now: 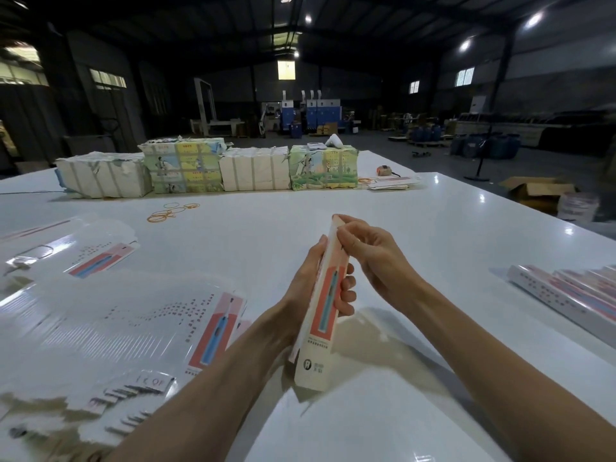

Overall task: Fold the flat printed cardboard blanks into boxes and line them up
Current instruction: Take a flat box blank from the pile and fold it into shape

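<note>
Hands (left (pixel 301 291), right (pixel 373 251)) grip tilted box (pixel 319 345).

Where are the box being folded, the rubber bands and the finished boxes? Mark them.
box (pixel 324 311): head view, on its red printed panel.
rubber bands (pixel 162 215): head view, on the overlapping loops.
finished boxes (pixel 550 292): head view, on the nearest box's side.

Cream box (pixel 325 306), coral-and-blue print
</note>
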The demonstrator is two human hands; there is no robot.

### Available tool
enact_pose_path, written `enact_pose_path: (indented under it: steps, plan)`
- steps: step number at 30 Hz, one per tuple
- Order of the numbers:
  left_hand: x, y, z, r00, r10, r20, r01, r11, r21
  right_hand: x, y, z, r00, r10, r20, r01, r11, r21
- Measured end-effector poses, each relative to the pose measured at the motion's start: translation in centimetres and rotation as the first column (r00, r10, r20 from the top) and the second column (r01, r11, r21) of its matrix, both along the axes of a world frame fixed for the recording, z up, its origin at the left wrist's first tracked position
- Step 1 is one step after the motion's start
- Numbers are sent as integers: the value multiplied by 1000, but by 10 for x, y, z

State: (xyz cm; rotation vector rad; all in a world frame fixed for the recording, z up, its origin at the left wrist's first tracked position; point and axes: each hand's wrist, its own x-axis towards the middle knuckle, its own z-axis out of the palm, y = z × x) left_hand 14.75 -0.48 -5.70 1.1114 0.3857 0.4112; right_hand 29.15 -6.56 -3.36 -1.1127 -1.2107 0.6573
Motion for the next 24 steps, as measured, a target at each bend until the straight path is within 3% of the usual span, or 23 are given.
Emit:
enact_pose_path:
  steps: [2, 4, 10, 14, 16, 20, 23, 24]
  plan:
    - [-4, 5, 1, 995, 38, 95, -24, 990, -139, -8, 3, -5, 996, -84, 14, 83, 996, 4]
    - [-9, 13, 1, 980, 88, 181, -54, 981, -185, -16, 5, -11, 998, -68, 11, 69, 997, -35]
    - [-10, 14, -6, 944, 310, 113, -320, 944, 78, -26, 4, -18, 998, -55, 23, 55, 998, 5]
    - [-6, 15, -8, 839, 513, 182, -543, 767, 341, -25, 4, -18, 996, -80, 36, 80, 997, 18]
    - [-6, 11, -5, 842, 488, 229, -539, 741, 400, -22, 5, -17, 996, -79, 31, 78, 996, 30]
    - [-4, 1, 0, 922, 327, 207, -385, 827, 409, -17, 4, -13, 995, -100, 25, 99, 995, 28]
    - [0, -3, -2, 929, 351, 119, -349, 723, 596, -12, 4, -12, 990, -127, 61, 125, 992, 33]
    - [0, -3, -3, 930, 355, 93, -338, 732, 592, -9, 3, -13, 988, -130, 78, 128, 991, 33]
